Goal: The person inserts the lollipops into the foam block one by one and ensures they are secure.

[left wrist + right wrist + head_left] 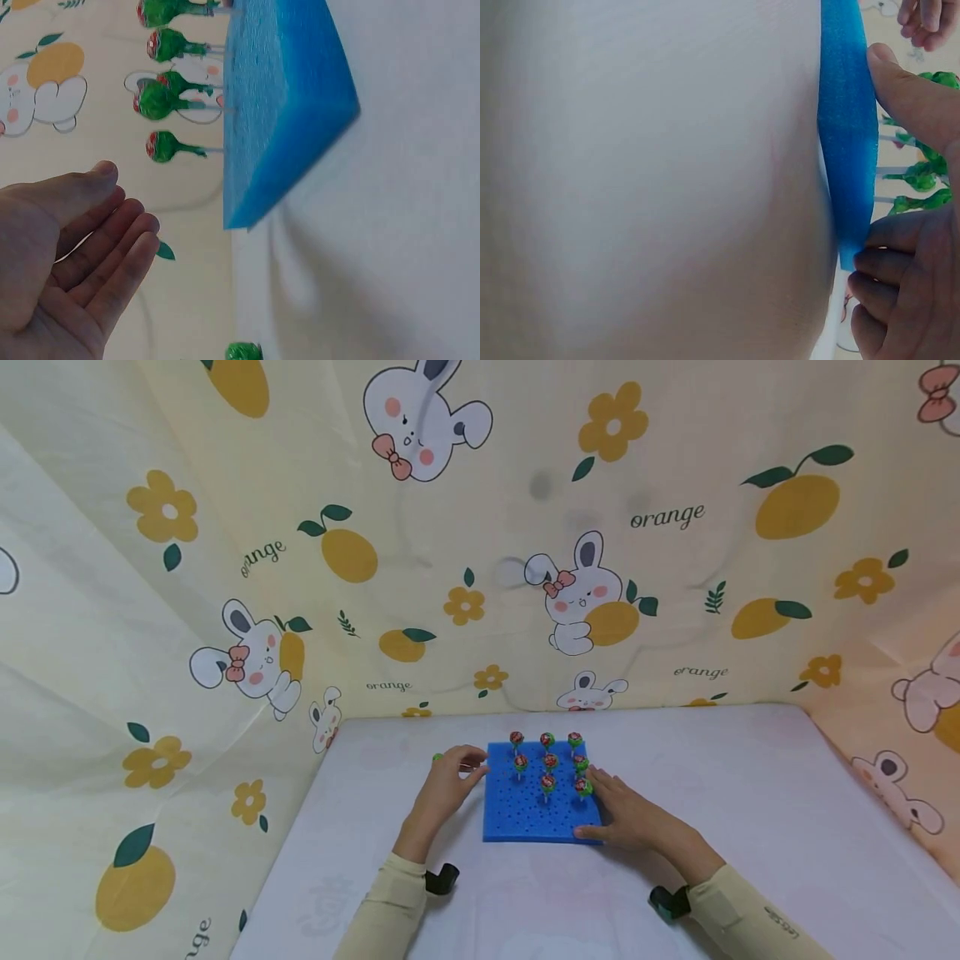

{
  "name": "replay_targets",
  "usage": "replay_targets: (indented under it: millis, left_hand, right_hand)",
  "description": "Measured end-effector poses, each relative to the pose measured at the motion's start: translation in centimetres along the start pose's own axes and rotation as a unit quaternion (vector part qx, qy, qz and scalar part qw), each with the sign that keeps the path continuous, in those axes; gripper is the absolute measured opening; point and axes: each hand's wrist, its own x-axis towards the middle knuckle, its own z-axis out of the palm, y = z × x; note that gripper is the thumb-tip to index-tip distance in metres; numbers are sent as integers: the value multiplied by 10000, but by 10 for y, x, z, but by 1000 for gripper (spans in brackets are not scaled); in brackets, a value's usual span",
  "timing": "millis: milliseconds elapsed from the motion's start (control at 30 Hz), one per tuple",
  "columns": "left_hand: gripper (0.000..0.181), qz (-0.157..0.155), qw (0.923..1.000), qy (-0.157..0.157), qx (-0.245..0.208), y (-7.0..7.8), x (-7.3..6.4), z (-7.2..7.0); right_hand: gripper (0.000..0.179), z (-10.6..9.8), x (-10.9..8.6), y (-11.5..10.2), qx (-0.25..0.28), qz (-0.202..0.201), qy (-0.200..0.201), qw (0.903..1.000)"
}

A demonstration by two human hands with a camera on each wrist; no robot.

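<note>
A blue foam board dotted with small holes lies on the table, with several lollipops in red and green wrappers standing upright in it. My left hand is off the board's left edge, fingers loosely bent and thumb apart. Nothing is between those fingers in the left wrist view. Beyond that hand lies another green-wrapped lollipop, mostly hidden. My right hand rests at the board's right side. Its thumb touches the top near the front corner, and its other fingers reach along the edge.
A white-covered table spreads around the board. Behind and beside it hangs a cream cloth printed with rabbits, oranges and flowers. Black wrist cameras are strapped to both wrists.
</note>
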Motion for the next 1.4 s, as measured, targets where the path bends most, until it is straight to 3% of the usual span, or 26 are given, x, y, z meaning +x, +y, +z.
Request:
replay_targets:
  millis: [233, 400, 833, 1233, 1400]
  left_hand:
    - [24, -256, 9996, 76, 68, -11, 4, -8]
    - [24, -239, 9995, 205, 20, -19, 6, -16]
    - [25, -660, 9963, 400, 371, -49, 13, -28]
    - [28, -794, 9939, 507, 569, -56, 16, -27]
    - [30, -1038, 9909, 423, 748, -59, 17, -25]
  right_hand:
    - [117, 0, 0, -1, 17, 41, -31, 10000]
    - [117, -1, 0, -3, 21, 50, -44, 10000]
    - [118, 0, 1, -1, 33, 72, -42, 10000]
    - [117, -2, 1, -1, -2, 29, -63, 10000]
    - [117, -1, 2, 1, 5, 52, -69, 10000]
